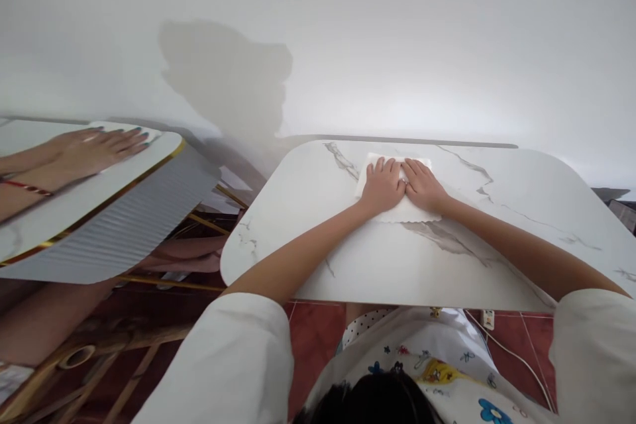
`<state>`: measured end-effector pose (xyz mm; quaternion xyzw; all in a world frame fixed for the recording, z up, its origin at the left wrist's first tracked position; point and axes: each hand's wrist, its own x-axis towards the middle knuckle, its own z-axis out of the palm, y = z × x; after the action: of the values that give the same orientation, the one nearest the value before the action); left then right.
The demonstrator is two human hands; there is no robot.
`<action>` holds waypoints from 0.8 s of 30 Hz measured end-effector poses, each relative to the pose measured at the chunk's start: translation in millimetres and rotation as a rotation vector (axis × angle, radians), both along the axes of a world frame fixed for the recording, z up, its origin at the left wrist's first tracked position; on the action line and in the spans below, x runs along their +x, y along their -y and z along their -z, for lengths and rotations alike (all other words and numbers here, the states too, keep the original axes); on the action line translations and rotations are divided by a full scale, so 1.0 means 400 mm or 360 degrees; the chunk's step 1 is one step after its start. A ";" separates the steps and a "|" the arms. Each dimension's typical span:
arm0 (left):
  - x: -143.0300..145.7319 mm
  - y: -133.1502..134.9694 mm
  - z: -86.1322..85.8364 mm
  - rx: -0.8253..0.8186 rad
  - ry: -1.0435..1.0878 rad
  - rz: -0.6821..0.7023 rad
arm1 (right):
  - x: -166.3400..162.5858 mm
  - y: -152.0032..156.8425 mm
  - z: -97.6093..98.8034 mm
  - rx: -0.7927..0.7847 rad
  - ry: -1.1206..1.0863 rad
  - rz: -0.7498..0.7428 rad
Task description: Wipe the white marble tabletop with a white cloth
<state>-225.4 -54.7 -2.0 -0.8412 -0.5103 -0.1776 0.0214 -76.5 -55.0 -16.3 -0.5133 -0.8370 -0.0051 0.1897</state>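
A white paper napkin (416, 212) lies flat on a white marble-patterned table (521, 238), toward its far edge. My left hand (382, 184) presses palm down on the napkin's left half, fingers together and stretched forward. My right hand (422, 184) lies flat beside it on the right half, the two hands touching at the thumbs. Neither hand grips anything. The napkin's near wavy edge shows below my wrists.
A second white table (74, 205) with a gold rim stands at the left; another person's hand (99, 146) rests flat on it. A white wall rises behind. Red floor tiles, a white cable (517, 354) and wooden frames (99, 358) lie below.
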 end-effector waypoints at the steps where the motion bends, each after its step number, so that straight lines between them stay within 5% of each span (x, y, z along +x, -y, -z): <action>1: 0.002 -0.024 0.002 0.0022 0.0003 0.0009 | 0.001 -0.022 0.000 -0.0011 0.0008 0.0017; 12: 0.017 -0.205 0.006 0.0076 -0.0012 0.0068 | 0.008 -0.178 -0.014 -0.0002 0.0073 0.0087; 24: 0.070 -0.200 0.007 0.0095 -0.0019 0.0014 | 0.062 -0.193 -0.001 0.0047 0.0063 0.0049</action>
<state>-197.2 25.1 -5.0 -0.8434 -0.5010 -0.1879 0.0488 -51.8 22.4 -15.8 -0.5231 -0.8324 -0.0306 0.1804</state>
